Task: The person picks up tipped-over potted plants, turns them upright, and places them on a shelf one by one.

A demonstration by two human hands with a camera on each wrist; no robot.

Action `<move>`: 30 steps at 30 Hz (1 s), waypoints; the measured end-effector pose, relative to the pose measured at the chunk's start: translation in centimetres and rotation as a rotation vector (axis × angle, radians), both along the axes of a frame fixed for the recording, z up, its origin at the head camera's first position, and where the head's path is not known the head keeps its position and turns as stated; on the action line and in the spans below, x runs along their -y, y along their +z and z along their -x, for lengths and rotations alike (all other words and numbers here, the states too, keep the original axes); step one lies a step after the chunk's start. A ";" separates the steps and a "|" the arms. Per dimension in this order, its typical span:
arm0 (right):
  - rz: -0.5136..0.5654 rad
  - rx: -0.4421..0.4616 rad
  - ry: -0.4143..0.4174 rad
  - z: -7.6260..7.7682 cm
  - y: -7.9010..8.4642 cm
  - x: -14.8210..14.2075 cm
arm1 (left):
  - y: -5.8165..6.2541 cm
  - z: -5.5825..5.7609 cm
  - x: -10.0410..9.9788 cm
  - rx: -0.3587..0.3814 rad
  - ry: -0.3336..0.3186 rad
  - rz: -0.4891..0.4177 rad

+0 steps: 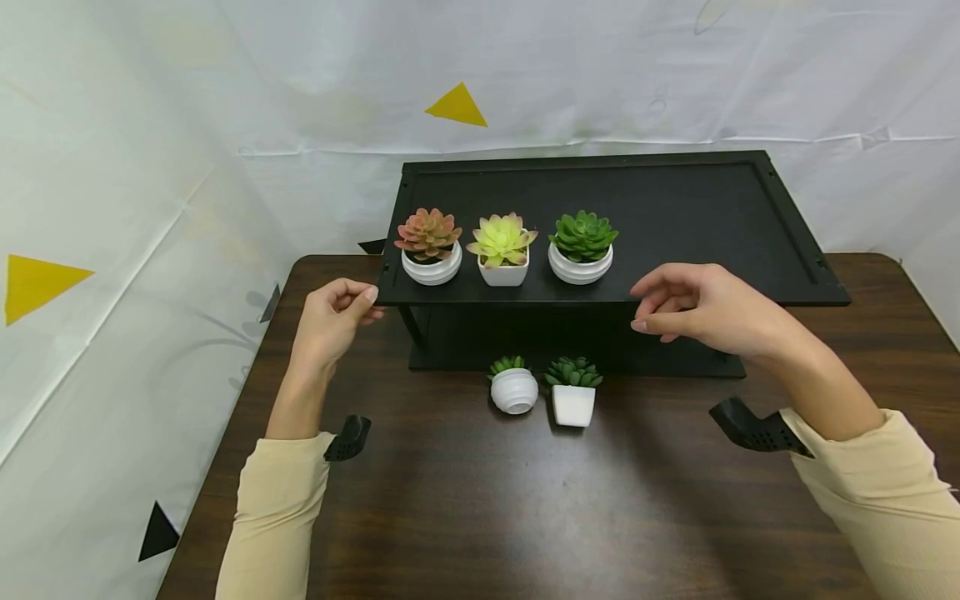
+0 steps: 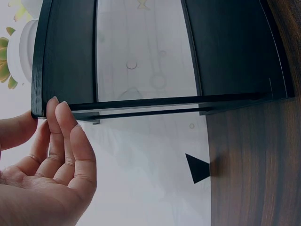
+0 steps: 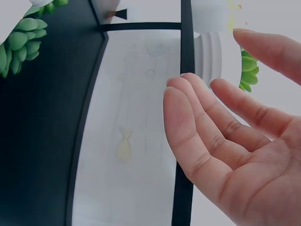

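Observation:
A black two-tier shelf stands on the table. My left hand pinches its front left corner, thumb above and fingers below, as the left wrist view shows. By the front edge, right of the green succulent, my right hand hangs with fingers loosely bent, holding nothing. On the top tier sit three potted succulents in a row: a reddish one, a yellow-green one and a green one, all in white pots.
Before the shelf, two more succulents are on the table: one in a round white pot, tipped forward, and one in a square white pot. White sheeting with yellow and black triangles hangs behind and at left.

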State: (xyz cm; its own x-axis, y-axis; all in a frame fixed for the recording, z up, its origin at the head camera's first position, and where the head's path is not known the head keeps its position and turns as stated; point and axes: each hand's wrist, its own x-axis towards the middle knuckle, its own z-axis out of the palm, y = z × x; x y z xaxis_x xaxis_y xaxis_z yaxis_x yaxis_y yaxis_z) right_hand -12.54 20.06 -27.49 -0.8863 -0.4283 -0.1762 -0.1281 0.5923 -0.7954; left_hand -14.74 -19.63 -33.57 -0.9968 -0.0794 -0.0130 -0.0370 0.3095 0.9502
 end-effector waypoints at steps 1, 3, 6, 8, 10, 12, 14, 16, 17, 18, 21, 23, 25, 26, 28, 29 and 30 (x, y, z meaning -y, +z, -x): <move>0.001 0.001 0.002 -0.1 -0.1 0.0 | 0.0 0.0 0.0 0.001 0.001 0.000; 0.001 0.001 0.005 -0.2 -0.3 0.0 | 0.0 0.0 0.0 0.005 0.001 -0.002; 0.009 0.004 0.006 -0.5 -0.6 0.0 | 0.0 0.0 0.0 0.011 -0.003 -0.004; 0.021 0.008 0.005 -0.7 -0.9 0.1 | 0.0 0.0 0.0 0.014 -0.002 -0.005; 0.037 0.016 0.004 -0.9 -1.3 0.1 | 0.0 0.0 0.0 0.014 -0.002 -0.004; 0.052 0.025 0.002 -1.1 -1.7 0.2 | 0.0 0.0 0.0 0.013 -0.002 -0.004; 0.068 0.038 0.000 -1.4 -2.1 0.4 | 0.0 0.0 0.0 0.012 -0.001 -0.003; 0.082 0.054 -0.005 -1.6 -2.6 0.5 | 0.0 0.0 0.0 0.013 -0.001 -0.002; 0.087 0.060 -0.007 -1.7 -2.8 0.6 | 0.0 0.0 0.0 0.015 -0.001 0.000; 0.092 0.067 -0.009 -1.8 -3.1 0.6 | 0.0 0.0 0.0 0.016 0.000 0.002; 0.097 0.082 -0.014 -2.0 -3.9 0.8 | 0.0 0.0 0.0 0.018 0.000 0.004; 0.093 0.085 -0.016 -2.1 -4.5 0.9 | 0.0 0.0 0.0 0.019 0.000 0.004; 0.090 0.090 -0.014 -2.3 -5.1 1.1 | 0.0 0.0 0.0 0.018 -0.001 0.003; 0.093 0.101 -0.016 -2.3 -5.5 1.1 | 0.0 0.0 0.0 0.018 -0.001 0.003; 0.097 0.114 -0.015 -2.5 -6.0 1.3 | 0.0 0.1 0.0 0.017 -0.002 0.003; 0.103 0.120 -0.012 -2.5 -6.4 1.3 | 0.0 0.1 0.0 0.016 -0.002 0.003; 0.109 0.129 -0.010 -2.6 -6.6 1.3 | 0.0 0.1 0.0 0.014 -0.003 0.003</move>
State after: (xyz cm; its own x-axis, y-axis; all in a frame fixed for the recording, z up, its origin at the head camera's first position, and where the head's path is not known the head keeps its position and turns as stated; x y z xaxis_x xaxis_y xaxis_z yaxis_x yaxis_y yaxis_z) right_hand -9.96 18.74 -34.13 -0.8637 -0.4424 -0.2414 -0.0157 0.5025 -0.8645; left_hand -14.79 -19.62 -33.60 -0.9967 -0.0770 -0.0264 -0.0493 0.3127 0.9486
